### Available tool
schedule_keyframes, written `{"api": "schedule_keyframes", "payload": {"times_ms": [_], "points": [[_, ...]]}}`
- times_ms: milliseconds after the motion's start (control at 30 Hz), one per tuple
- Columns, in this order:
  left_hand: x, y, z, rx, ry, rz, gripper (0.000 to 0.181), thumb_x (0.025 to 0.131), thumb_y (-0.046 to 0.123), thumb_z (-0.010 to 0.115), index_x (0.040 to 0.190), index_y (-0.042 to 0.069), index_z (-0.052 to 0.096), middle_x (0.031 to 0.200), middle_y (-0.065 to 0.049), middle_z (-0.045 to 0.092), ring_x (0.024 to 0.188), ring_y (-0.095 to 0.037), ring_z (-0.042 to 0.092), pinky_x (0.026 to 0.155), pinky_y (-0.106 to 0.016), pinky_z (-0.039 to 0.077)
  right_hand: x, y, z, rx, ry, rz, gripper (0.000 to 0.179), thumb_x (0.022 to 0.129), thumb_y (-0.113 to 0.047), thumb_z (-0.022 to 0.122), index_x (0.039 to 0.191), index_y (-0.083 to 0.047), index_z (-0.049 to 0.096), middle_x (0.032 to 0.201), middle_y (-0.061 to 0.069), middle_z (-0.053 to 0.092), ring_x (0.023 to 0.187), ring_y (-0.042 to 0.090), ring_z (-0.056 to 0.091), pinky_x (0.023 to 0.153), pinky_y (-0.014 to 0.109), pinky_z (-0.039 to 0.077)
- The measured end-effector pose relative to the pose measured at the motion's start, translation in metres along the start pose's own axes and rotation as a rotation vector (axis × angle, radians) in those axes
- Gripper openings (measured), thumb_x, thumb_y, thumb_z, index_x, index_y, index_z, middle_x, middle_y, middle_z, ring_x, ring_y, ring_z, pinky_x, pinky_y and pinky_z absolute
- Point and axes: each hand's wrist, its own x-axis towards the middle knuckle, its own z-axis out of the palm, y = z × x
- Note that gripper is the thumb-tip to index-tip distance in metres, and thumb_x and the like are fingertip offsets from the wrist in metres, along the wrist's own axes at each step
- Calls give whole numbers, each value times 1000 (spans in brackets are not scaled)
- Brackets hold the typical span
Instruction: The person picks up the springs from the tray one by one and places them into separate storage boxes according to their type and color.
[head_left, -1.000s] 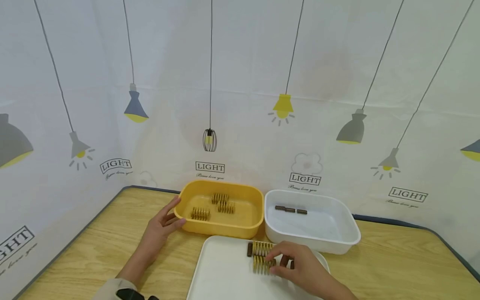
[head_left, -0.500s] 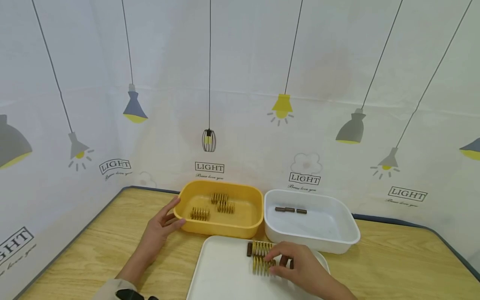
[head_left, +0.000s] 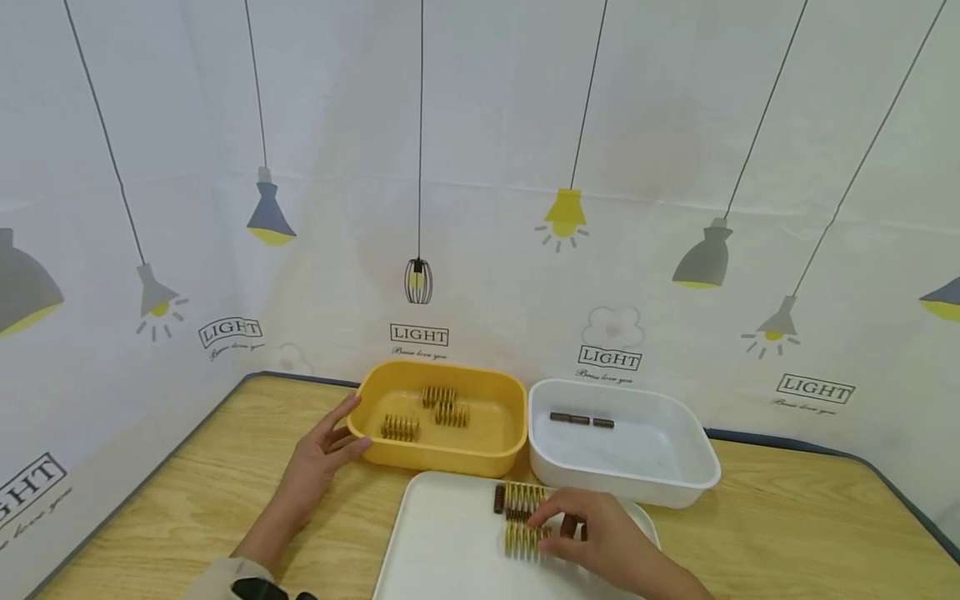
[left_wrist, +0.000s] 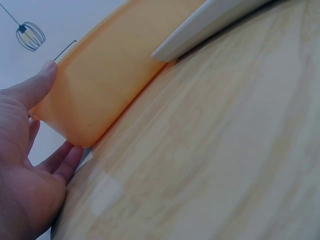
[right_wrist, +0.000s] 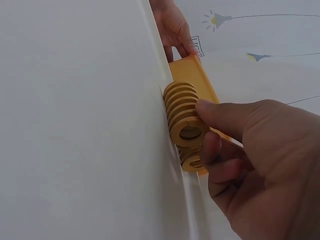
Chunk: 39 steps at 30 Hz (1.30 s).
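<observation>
My right hand (head_left: 600, 533) pinches a yellow coil spring (head_left: 521, 542) between thumb and fingers, close over the white tray (head_left: 442, 542). In the right wrist view this spring (right_wrist: 184, 107) shows its flat ring end. Beyond it on the tray lie another yellow spring (head_left: 523, 497) and a small brown spring (head_left: 517, 516), partly hidden by my fingers. One more brown spring (head_left: 498, 499) stands at their left. My left hand (head_left: 318, 462) touches the left end of the yellow bin (head_left: 450, 458), thumb and fingers spread around its corner; the left wrist view shows the thumb (left_wrist: 42, 82) at the rim.
Several yellow springs (head_left: 401, 428) lie in the yellow bin. Beside it, a white bin (head_left: 637, 487) holds three small brown springs (head_left: 580, 420). Both bins stand behind the tray on the wood-grain table (head_left: 810, 533), near the lamp-printed backdrop (head_left: 495, 275).
My right hand has drawn the near yellow spring slightly toward me, away from the far one, and the brown spring between them now shows. My left hand has stayed at the yellow bin.
</observation>
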Motion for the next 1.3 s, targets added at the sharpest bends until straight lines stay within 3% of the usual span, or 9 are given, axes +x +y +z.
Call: {"api": "schedule_keyframes", "payload": {"times_ms": [333,467,767,1033,1300], "points": [[0,-1,0,7,4,0,65,82,25,64,139,19,32,146,7,18,120,-30,37,81,-19,43,-1,-16,-3,29,-33,-49,23,75,-14,70,97,-10,65,89,2,63,63,5,52,54,22,45],[0,0,0,7,8,-3,65,82,26,64,139,19,33,146,7,18,120,-30,37,81,-19,43,-1,-13,-2,21,-58,-52,25,76,-19,70,99,-12,65,90,0,63,64,4,51,54,21,45],[-1,2,0,20,7,2,65,82,26,64,139,19,32,146,6,17,119,-29,38,81,-19,43,-2,-2,0,44,-158,2,32,76,-33,68,106,-22,63,94,-8,62,68,6,52,58,22,45],[0,2,1,17,5,-3,65,82,26,64,139,19,32,146,7,17,119,-29,38,82,-19,42,-3,-3,2,151,-248,172,33,77,-34,66,108,-26,61,94,-8,61,73,9,53,62,23,47],[0,1,0,29,7,-20,65,82,27,63,139,20,33,145,9,19,120,-28,38,82,-18,42,-3,-1,3,164,-256,184,33,78,-35,65,109,-25,60,90,-5,61,73,9,53,62,23,46]]}}
